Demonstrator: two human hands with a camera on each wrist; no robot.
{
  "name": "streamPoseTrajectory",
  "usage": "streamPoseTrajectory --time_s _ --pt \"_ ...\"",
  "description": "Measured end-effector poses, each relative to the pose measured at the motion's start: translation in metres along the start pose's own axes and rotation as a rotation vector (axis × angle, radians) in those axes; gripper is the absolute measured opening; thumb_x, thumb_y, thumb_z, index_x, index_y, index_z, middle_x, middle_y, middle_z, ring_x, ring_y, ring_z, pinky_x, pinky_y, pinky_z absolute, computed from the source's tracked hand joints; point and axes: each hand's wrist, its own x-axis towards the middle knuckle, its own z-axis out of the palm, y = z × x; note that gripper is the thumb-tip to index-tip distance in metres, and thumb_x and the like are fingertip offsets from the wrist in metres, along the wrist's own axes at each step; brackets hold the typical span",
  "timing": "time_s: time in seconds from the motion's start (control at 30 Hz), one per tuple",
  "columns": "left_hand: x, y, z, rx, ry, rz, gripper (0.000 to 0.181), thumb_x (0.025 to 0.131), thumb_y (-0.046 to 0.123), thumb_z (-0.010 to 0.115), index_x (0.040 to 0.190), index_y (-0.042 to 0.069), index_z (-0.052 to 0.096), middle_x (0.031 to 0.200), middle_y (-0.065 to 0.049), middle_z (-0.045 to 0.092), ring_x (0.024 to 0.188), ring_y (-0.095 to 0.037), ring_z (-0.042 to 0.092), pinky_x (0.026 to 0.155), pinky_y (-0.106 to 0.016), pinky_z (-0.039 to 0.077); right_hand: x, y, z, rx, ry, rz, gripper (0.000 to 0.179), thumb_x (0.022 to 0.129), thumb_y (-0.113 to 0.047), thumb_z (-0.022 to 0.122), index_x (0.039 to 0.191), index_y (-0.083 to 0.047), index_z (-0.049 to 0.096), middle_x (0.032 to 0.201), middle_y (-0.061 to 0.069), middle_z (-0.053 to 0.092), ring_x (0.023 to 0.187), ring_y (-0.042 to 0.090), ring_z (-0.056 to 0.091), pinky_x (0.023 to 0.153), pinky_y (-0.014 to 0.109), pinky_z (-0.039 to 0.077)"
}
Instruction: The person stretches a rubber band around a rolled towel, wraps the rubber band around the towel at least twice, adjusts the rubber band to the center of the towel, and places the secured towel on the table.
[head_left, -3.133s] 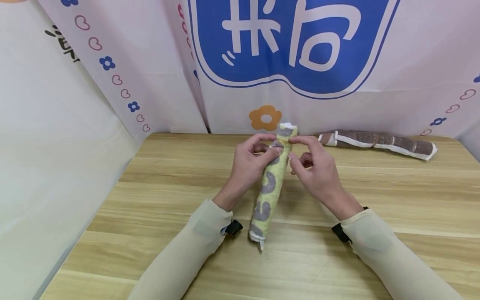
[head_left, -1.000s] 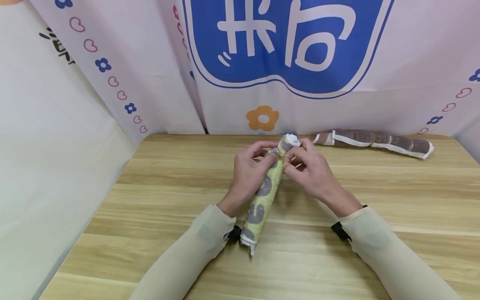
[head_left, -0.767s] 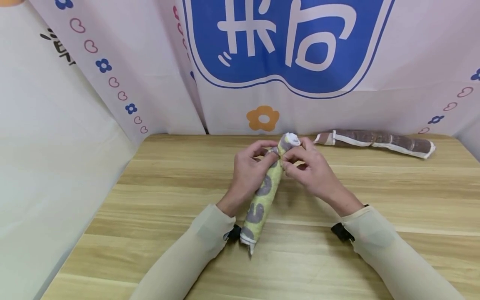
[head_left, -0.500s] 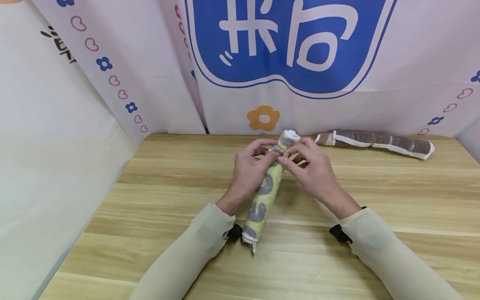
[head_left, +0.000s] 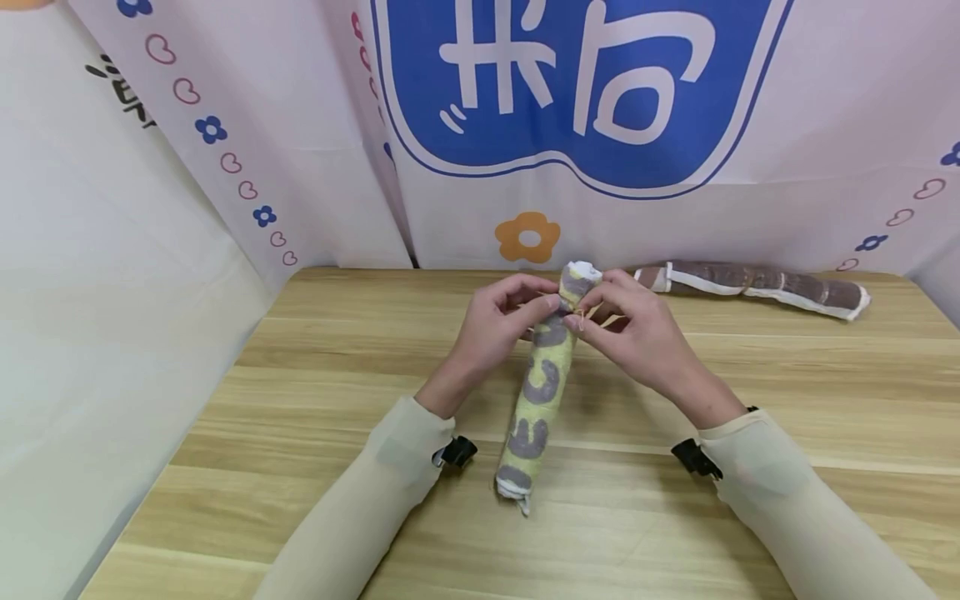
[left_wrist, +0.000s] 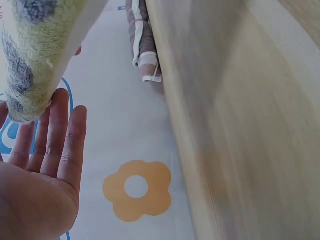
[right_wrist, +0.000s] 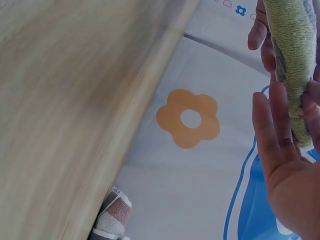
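Note:
A rolled towel [head_left: 542,383], yellow with grey patches and white ends, slants up from the table in the head view. My left hand [head_left: 483,329] grips it near the far end, thumb on top and fingers behind. From the other side my right hand [head_left: 637,329] pinches a thin yellowish elastic band [head_left: 581,317] at the narrowed neck of the roll. In the left wrist view the towel's tapered end [left_wrist: 30,95] stands above the straightened outer fingers. The right wrist view shows the roll [right_wrist: 292,45] between both hands.
A second rolled towel [head_left: 802,290], brown with white edging and a band round its middle, lies along the table's back edge at the right. Behind the wooden table [head_left: 300,400] hangs a printed white cloth [head_left: 322,200] with a blue emblem and an orange flower.
Right fingers, earlier apart from the roll, came in to pinch at its neck. In the last half second the roll turned and its lower end swung right; a small band loop now shows.

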Motion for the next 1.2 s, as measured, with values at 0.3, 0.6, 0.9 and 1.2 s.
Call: streamPoseTrajectory --time_s 0.3,0.6,0.9,1.2 --pt "0.001 0.001 -0.002 -0.012 0.032 -0.057 0.027 0.101 0.023 0.074 0.120 0.004 0.077 0.108 -0.005 0.075 0.086 -0.017 0.067 0.070 -0.032 0.059 -0.001 0.000 0.005 0.019 -0.059 -0.005 0.008 0.097 -0.002 0.076 0.094 -0.007 0.071 0.103 0.006 0.060 0.081 0.016 0.068 0.067 0.035 0.062" --pt "0.003 0.000 -0.009 -0.054 -0.040 -0.159 0.027 0.095 0.023 0.080 0.114 0.005 0.080 0.103 -0.006 0.075 0.085 -0.016 0.063 0.068 -0.029 0.056 -0.002 0.001 0.008 0.108 -0.179 -0.012 0.008 0.100 0.000 0.068 0.099 -0.007 0.072 0.113 0.010 0.061 0.083 0.025 0.065 0.066 0.036 0.060" --pt "0.004 -0.002 -0.013 -0.004 0.029 -0.196 0.017 0.095 0.023 0.080 0.098 0.007 0.077 0.094 -0.007 0.070 0.080 -0.016 0.060 0.065 -0.029 0.053 -0.003 0.002 0.013 0.008 -0.194 -0.044 0.012 0.103 -0.003 0.068 0.111 -0.006 0.075 0.116 0.009 0.060 0.085 0.020 0.064 0.068 0.038 0.058" --pt "0.002 0.003 -0.005 -0.013 0.174 -0.142 0.018 0.094 0.022 0.082 0.100 0.005 0.079 0.095 -0.007 0.072 0.083 -0.014 0.063 0.071 -0.029 0.054 -0.004 0.002 0.020 -0.021 -0.104 -0.056 0.018 0.091 0.000 0.083 0.104 -0.007 0.073 0.118 0.011 0.061 0.082 0.019 0.067 0.064 0.034 0.062"
